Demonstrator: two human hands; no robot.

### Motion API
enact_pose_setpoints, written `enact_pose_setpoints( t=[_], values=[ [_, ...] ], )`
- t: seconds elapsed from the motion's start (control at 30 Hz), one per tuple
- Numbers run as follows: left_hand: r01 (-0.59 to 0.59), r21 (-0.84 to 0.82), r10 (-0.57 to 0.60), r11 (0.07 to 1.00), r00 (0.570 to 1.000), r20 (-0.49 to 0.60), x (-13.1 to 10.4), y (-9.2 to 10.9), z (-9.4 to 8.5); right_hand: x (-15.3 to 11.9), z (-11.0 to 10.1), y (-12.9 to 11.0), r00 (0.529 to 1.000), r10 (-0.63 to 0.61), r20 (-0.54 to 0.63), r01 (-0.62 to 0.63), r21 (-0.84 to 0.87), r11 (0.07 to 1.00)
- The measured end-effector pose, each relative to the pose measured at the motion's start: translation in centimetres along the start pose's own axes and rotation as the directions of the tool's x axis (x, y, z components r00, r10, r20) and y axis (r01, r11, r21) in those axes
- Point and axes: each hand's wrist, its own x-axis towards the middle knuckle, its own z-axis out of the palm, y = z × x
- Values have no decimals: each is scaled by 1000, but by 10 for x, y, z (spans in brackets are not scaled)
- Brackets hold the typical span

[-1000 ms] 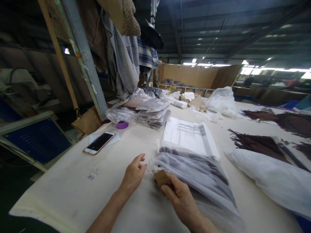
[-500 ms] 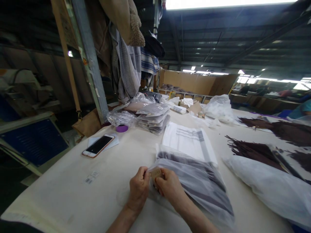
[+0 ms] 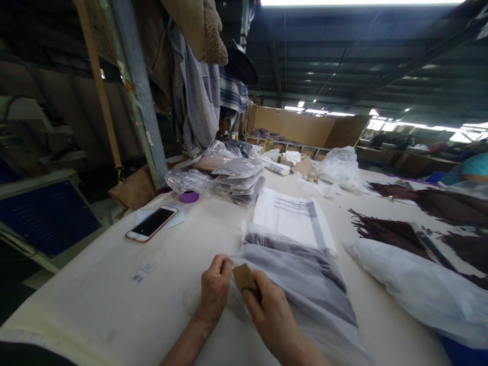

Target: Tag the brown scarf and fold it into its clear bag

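Note:
My left hand [image 3: 215, 285] is closed, pinching the edge of a clear plastic bag [image 3: 297, 272]. Inside the bag lies a folded grey and dark striped cloth, its details blurred by the plastic. Closed around a small brown cardboard tag [image 3: 244, 277] is my right hand [image 3: 269, 310], just right of the left hand and over the bag's near left corner. The tag's upper part sticks out from the fingers. Beyond the bag, a white cloth with grey stripes [image 3: 284, 216] lies flat against its far edge.
At left lies a phone [image 3: 152, 223] on a pale sheet. Behind stands a stack of bagged grey items [image 3: 240, 180] beside a purple tape roll [image 3: 189, 196]. Dark brown fringed cloths [image 3: 396, 236] and a filled white plastic bag [image 3: 412, 284] are at right. A metal post [image 3: 141, 96] rises at the back left.
My right hand has turned and drawn slightly right and down, and the brown tag now shows more clearly above the fingers. My left hand keeps its pinch on the bag.

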Motion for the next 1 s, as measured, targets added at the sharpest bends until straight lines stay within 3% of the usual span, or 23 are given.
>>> enact_pose_setpoints(
  t=[0.07, 0.13, 0.23, 0.3, 0.47, 0.57, 0.7, 0.83, 1.0],
  values=[
    [-3, -4, 3, 1000, 1000, 6, 0, -1, -1, -15, 4, 8, 980, -196, -12, 190, -193, 963],
    [-9, -1, 9, 1000, 1000, 3, -2, -4, -2, -29, 11, 20, 939, -338, 57, 333, -385, 861],
    [-18, 21, 18, 1000, 1000, -12, -6, -7, -3, -40, 19, 35, 899, -392, 196, 432, -547, 717],
    [-25, 39, 25, 999, 1000, -16, -8, -8, -4, -41, 21, 39, 894, -395, 212, 439, -589, 678],
    [-37, 76, 38, 996, 999, -9, -7, -9, -5, -34, 15, 31, 877, -413, 244, 479, -394, 784],
    [-41, 82, 41, 996, 999, -2, -7, -12, -6, -33, 17, 28, 887, -430, 170, 462, -290, 839],
    [-56, 73, 55, 996, 998, 15, -10, -17, -10, -35, 21, 34, 879, -474, 61, 459, -384, 801],
    [-68, 62, 67, 996, 998, 19, -13, -18, -14, -36, 11, 37, 837, -545, 43, 514, -404, 757],
    [-82, 41, 81, 996, 997, 16, -20, -14, -15, -36, 9, 29, 852, -522, 44, 484, -449, 751]
  ],
)
